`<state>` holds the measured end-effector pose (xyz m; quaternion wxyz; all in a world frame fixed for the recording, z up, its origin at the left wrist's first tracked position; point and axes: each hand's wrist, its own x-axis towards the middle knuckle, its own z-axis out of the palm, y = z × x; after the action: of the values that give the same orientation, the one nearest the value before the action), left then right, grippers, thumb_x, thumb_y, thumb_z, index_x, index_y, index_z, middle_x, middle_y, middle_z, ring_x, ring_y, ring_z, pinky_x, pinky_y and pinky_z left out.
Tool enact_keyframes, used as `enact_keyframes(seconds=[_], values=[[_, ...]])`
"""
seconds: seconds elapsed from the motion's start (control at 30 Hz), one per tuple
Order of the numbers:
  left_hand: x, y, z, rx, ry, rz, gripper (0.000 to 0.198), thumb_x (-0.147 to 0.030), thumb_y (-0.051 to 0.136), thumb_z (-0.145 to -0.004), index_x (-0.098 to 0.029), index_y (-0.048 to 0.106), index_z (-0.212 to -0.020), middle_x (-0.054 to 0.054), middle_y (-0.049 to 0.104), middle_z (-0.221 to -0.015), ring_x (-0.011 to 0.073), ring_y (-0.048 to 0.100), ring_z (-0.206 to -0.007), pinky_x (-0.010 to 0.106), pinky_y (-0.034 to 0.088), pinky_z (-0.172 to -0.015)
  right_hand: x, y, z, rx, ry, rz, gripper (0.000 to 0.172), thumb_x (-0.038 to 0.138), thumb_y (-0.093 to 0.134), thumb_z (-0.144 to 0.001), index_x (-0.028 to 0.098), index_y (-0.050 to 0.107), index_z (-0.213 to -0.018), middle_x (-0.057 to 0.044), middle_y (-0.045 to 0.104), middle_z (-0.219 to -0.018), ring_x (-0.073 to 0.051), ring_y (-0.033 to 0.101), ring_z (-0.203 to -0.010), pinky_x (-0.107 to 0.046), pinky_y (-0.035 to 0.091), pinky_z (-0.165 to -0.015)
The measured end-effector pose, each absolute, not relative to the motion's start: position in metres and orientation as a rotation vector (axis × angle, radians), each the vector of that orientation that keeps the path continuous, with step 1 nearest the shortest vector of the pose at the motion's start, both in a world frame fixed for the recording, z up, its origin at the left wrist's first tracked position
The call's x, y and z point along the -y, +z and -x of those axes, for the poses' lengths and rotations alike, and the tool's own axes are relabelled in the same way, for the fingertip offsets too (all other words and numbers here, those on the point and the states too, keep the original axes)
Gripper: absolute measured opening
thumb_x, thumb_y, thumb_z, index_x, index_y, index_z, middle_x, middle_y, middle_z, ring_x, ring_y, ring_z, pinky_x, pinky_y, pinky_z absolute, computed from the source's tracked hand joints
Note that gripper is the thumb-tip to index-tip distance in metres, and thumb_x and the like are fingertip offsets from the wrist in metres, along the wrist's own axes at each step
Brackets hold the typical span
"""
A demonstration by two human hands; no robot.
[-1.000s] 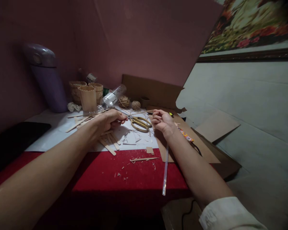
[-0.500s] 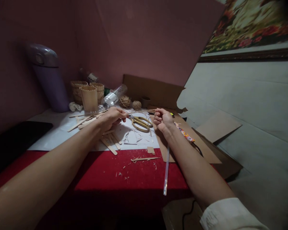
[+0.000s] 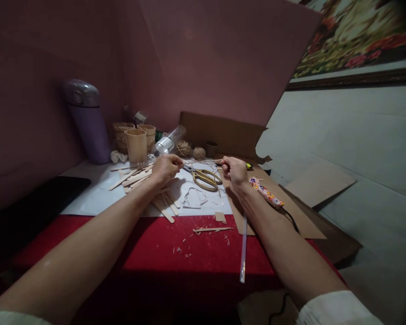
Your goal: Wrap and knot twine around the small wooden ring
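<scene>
A length of thin brown twine [image 3: 202,161] stretches between my two hands above the paper-covered table. My left hand [image 3: 168,169] pinches one end, over a pile of wooden craft sticks [image 3: 135,178]. Closed in a fist, my right hand [image 3: 235,171] grips the other end above the cardboard. Beneath the twine lie scissors with gold handles [image 3: 205,179], their blades pointing toward my left hand. A loose strand hangs down near the scissors. Two balls of twine [image 3: 199,153] sit behind, beside a small dark cup [image 3: 211,148].
Ribbed tan cups [image 3: 136,146], a clear plastic bottle [image 3: 169,141] and a purple flask [image 3: 89,122] stand at the back left. A flower-patterned glue gun [image 3: 266,193] with a cord lies on cardboard [image 3: 302,225] at right. A clear glue stick [image 3: 243,253] overhangs the red cloth [image 3: 149,253].
The view has shifted, so the table and objects appear further right and slightly lower. Both hands still hold the twine taut; my right hand has turned, its knuckles now more upward.
</scene>
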<state>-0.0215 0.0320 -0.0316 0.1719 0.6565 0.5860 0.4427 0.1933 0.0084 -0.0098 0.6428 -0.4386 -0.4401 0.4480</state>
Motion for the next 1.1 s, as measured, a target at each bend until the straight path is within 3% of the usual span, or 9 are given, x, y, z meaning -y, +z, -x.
enact_keyframes(seconds=[1.1], values=[[-0.02,-0.027,0.02,-1.895,1.153,-1.896,0.019,-0.035,0.062,-0.073,-0.026,0.074,-0.084,0.004,0.073,-0.087,0.0181,0.063,-0.079,0.026,0.042,-0.064,-0.014,-0.029,-0.191,1.19,0.744,0.991,0.023,0.034,0.06,-0.068,0.016,0.055,-0.056,0.007,0.043,-0.041,-0.003,0.029,-0.035,-0.018,0.019,-0.035]])
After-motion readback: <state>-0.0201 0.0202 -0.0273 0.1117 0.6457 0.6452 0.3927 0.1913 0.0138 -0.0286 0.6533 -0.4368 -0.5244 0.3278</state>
